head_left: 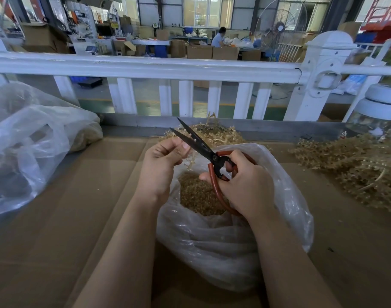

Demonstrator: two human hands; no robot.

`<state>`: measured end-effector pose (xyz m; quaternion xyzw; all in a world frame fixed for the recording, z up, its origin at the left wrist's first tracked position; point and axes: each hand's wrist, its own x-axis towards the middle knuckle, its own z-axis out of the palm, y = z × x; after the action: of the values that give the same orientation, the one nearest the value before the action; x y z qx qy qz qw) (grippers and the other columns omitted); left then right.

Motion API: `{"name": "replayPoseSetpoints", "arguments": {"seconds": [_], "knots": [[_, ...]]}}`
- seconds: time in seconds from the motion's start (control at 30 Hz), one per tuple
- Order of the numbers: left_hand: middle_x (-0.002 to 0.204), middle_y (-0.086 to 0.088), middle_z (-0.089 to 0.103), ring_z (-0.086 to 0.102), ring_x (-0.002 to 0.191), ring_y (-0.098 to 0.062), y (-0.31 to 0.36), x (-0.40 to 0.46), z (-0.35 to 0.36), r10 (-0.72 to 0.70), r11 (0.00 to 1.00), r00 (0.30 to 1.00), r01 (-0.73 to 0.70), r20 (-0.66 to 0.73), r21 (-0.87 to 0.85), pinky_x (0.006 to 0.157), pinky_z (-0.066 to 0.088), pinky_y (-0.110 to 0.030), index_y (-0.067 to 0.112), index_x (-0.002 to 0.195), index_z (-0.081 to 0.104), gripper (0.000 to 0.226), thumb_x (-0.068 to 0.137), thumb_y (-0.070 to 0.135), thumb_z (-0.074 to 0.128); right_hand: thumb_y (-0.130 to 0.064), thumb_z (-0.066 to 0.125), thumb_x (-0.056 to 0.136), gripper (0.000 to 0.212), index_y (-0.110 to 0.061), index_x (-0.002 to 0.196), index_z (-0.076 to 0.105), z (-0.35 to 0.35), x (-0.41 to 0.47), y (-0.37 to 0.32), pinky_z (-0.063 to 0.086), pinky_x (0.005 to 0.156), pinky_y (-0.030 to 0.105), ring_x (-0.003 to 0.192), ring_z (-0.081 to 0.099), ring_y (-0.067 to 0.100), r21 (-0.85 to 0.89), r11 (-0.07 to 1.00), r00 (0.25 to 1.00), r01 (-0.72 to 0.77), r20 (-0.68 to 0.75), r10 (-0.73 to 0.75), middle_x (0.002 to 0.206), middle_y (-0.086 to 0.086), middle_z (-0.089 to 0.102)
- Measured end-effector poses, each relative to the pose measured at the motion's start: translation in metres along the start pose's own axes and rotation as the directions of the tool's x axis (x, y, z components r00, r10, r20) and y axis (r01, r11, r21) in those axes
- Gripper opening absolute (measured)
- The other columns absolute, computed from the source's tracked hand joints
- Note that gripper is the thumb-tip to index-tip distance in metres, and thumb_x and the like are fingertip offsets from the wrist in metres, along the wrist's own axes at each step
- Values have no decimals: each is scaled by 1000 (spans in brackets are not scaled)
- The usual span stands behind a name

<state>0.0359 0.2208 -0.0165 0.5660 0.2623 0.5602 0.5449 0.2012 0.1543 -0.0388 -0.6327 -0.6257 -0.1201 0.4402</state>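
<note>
Where brown cardboard covers the tabletop [68, 218], a clear plastic bag [212, 252] of tan clippings sits open at centre. Above its mouth, left hand [161, 161] pinches a tan sprig [190, 162]. Right hand [245, 185] grips the red handles of black scissors [196, 142], blades parted, tips toward the white railing [145, 66]. Loose sprig pile [356, 172] at right, second filmy bag [34, 141] at left. Beyond the railing: workshop hall, green floor, stacked cartons [199, 52], standing fan [280, 27], seated person [218, 38] at a far bench.

Legible text: none in view.
Scissors [199, 145]: no mark readable on blades.
Far signs [114, 23]: yellow, orange; lettering too blurred to read.
</note>
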Motion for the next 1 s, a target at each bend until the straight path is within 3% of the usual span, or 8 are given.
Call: {"name": "replayPoseSetpoints", "arguments": {"seconds": [0.1, 0.17, 0.23, 0.33, 0.53, 0.7, 0.87, 1.0], "knots": [[76, -1, 62, 47, 73, -19, 0, 0, 0, 3, 1000, 1000, -3, -8, 23, 80, 35, -38, 20, 78, 71, 22, 93, 6, 61, -82, 54, 73, 66, -19, 86, 67, 0, 1, -1, 45, 55, 14, 59, 56, 1, 13, 1000, 1000, 5, -1, -5, 69, -16, 60], [75, 3, 64, 51, 70, -11, 1, -1, 0, 13, 999, 1000, -13, -4, 39, 74, 40, -29, 21, 78, 71, 25, 93, 4, 60, -82, 54, 74, 66, -19, 88, 67, 0, 1, -1, 43, 56, 11, 61, 55, 0, 18, 1000, 1000, 9, -7, -9, 71, -17, 60], [77, 3, 65, 55, 69, -4, 2, -2, 1, 43, 997, 998, -45, 37, 58, 68, 43, -17, 14, 81, 69, 21, 93, 1, 58, -86, 48, 74, 71, -20, 90, 67, 0, 1, -2, 48, 57, 16, 63, 56, 1, 17, 1000, 1000, 11, -1, -11, 72, -18, 60], [78, -1, 63, 57, 67, 0, 2, -2, 2, 83, 989, 993, -92, 83, 113, 66, 45, -10, 5, 84, 65, 14, 94, -1, 57, -90, 42, 74, 75, -20, 90, 65, 1, 1, -2, 53, 58, 22, 66, 58, 2, -7, 1000, 1000, 14, -8, -14, 74, -16, 62], [73, 11, 67, 59, 69, 1, 1, -2, 2, 106, 989, 988, -117, 114, 95, 67, 46, -11, 9, 83, 64, 17, 93, -2, 56, -86, 47, 75, 68, -21, 85, 63, 0, 1, -1, 52, 56, 22, 62, 55, 1, -16, 1000, 999, 24, -33, -25, 72, -18, 60], [76, 2, 67, 53, 69, -13, 0, -1, 1, 92, 995, 994, -94, 50, 36, 72, 41, -31, 9, 91, 67, 16, 95, 2, 54, -86, 48, 75, 68, -21, 88, 66, 1, 1, -2, 52, 56, 20, 62, 55, 0, -5, 1000, 999, 24, -42, -24, 73, -19, 58], [69, 12, 67, 57, 63, 0, 1, -2, 4, 149, 988, 987, -152, 61, 36, 67, 47, -17, 8, 89, 63, 20, 95, -6, 50, -84, 51, 75, 67, -21, 92, 68, -1, 2, -1, 52, 57, 19, 63, 55, 0, 6, 1000, 999, 26, -30, -26, 74, -19, 59], [74, 7, 70, 61, 67, -4, 1, 0, 4, 137, 991, 988, -137, 69, 3, 70, 50, -20, 4, 91, 62, 16, 95, -7, 50, -84, 52, 74, 69, -19, 91, 68, -2, 2, -1, 53, 56, 22, 61, 56, 1, 9, 1000, 1000, 17, -22, -17, 71, -17, 59]]}}
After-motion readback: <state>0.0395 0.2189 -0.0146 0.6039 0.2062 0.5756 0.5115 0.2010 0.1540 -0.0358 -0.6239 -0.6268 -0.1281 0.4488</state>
